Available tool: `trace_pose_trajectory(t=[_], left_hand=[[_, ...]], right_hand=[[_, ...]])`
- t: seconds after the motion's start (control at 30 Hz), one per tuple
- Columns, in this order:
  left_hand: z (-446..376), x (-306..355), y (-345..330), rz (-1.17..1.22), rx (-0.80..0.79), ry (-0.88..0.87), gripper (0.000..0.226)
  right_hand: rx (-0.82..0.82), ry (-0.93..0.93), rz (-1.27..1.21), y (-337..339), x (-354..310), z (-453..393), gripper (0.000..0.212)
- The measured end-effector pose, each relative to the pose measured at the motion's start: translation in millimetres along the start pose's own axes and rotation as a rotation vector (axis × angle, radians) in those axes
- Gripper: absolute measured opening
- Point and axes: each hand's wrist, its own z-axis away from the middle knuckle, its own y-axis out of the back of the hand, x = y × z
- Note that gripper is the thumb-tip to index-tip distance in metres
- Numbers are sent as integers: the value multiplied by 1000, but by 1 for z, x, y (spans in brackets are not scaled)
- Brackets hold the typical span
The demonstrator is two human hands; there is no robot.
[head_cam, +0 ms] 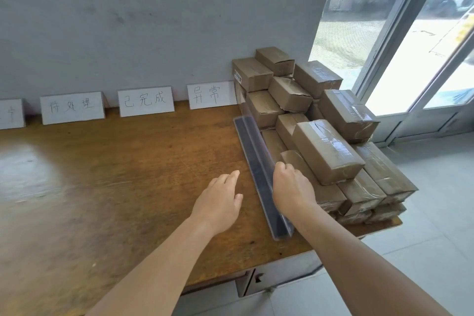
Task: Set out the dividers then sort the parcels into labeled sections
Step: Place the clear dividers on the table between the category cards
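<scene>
A clear divider (259,169) is stood on a wooden table (128,161), its top edge gripped by the curled right hand (291,184), with taped brown parcels (325,146) stacked just right of it and the left hand (221,200) held flat, empty, left of it.

Worn wooden surface (115,187) set against a grey wall (154,20). Drawer front (282,274) below its near edge. Pale tiled floor (423,226) at right; glazed door (384,33) with metal frame admitting daylight, pavement visible outside.
</scene>
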Motion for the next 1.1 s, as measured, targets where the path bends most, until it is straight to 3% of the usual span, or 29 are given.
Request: trace_pose_trajectory(t=[0.23,0.5,0.67,0.8,1.1], left_hand=[[2,-14,6,59,37,36,54],[6,-40,4,320,20,143,48],[2,-41,7,480,59,219,48],[-6,-36,8,549,87,286,52],[-9,-30,3,579,52,242,69]], right_hand=[[-25,17,-189,-21,-36,13,31],[-38,100,-414,-36,-73,14,44],[-161,163,-615,-41,-80,12,44],[-263,121,-784,-41,-72,8,34],[-280,28,-920,-39,-53,6,51]])
